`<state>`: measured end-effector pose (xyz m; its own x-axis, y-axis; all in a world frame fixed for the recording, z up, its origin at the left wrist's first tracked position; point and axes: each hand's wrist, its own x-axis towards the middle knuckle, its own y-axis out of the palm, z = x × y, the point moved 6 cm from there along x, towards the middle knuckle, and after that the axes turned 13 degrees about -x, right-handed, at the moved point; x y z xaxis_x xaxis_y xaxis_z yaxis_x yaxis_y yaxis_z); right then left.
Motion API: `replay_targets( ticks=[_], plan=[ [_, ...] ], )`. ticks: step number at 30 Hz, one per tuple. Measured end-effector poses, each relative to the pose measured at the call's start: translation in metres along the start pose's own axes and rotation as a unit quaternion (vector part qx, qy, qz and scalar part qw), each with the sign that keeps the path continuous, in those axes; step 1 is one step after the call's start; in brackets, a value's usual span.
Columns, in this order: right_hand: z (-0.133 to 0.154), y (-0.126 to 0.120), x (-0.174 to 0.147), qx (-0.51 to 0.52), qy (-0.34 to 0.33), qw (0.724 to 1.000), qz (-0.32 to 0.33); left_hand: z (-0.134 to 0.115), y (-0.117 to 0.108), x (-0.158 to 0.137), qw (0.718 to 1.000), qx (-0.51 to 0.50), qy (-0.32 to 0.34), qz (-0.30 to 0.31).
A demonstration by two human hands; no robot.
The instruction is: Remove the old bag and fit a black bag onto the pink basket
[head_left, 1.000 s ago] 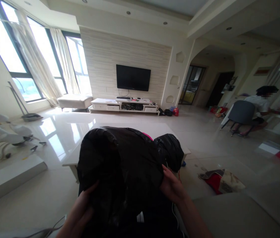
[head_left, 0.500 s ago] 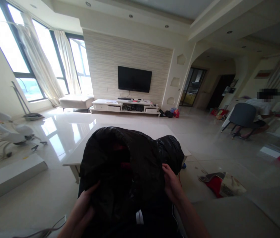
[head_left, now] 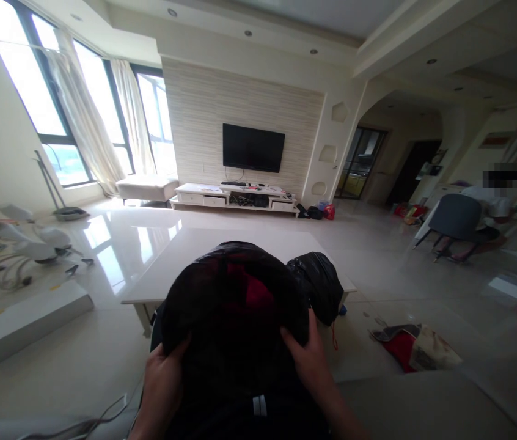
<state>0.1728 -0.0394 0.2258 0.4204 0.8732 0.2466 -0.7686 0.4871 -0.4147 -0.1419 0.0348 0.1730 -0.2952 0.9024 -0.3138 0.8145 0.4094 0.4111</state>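
A large black bag (head_left: 235, 360) of thin, slightly shiny material is in front of me, its wide round mouth facing me. Deep inside shows something dark red (head_left: 258, 292), too dim to name. My left hand (head_left: 164, 373) grips the bag's left side, thumb on the inside. On the right side, my right hand (head_left: 308, 351) holds the rim between thumb and fingers. Just beyond it, a second black, shiny bundle (head_left: 317, 284) rests on the right end of the white table (head_left: 157, 278). A small white tag (head_left: 259, 405) shows low in the middle.
On the floor to the right lies a red and beige cloth item (head_left: 423, 351). A long white box (head_left: 33, 318) and white jointed parts (head_left: 33, 244) are at left. Ahead are a TV cabinet (head_left: 194, 198) and television (head_left: 253, 148). A person sits on a dark chair (head_left: 455, 217) at right.
The bag's mouth has been spread rounder and turned toward me, showing more red inside. My right hand has its thumb over the rim now. The view has shifted slightly.
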Motion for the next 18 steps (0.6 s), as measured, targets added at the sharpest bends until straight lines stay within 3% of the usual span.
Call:
replay_targets(
  ticks=[4,8,10,12,13,14,15,16,18],
  plan=[
    [-0.018,0.000,0.011,0.006,0.022,1.000,-0.016,-0.013,0.006,-0.002,0.981,0.143,0.106,0.077],
    [-0.027,-0.005,0.022,-0.041,0.004,0.999,-0.017,-0.027,0.013,-0.004,0.962,0.181,0.180,0.096],
    [-0.016,-0.018,0.020,-0.106,-0.056,0.986,-0.113,-0.029,0.015,-0.004,0.958,0.193,0.192,0.094],
    [0.008,-0.024,0.008,-0.170,-0.161,0.948,-0.215,-0.028,0.017,-0.005,0.952,0.211,0.200,0.092],
    [0.020,-0.018,0.002,-0.188,-0.212,0.935,-0.214,-0.026,0.019,-0.007,0.949,0.222,0.205,0.093],
    [0.030,-0.006,-0.001,-0.196,-0.251,0.932,-0.174,-0.025,0.021,-0.009,0.945,0.231,0.212,0.095],
    [0.037,0.012,-0.001,-0.194,-0.272,0.938,-0.093,-0.023,0.024,-0.012,0.941,0.237,0.219,0.100],
    [0.040,0.033,0.001,-0.188,-0.267,0.945,-0.005,-0.021,0.028,-0.015,0.938,0.239,0.226,0.109],
    [0.043,0.070,0.012,-0.185,-0.246,0.948,0.084,-0.016,0.036,-0.024,0.932,0.231,0.243,0.136]
  ],
)
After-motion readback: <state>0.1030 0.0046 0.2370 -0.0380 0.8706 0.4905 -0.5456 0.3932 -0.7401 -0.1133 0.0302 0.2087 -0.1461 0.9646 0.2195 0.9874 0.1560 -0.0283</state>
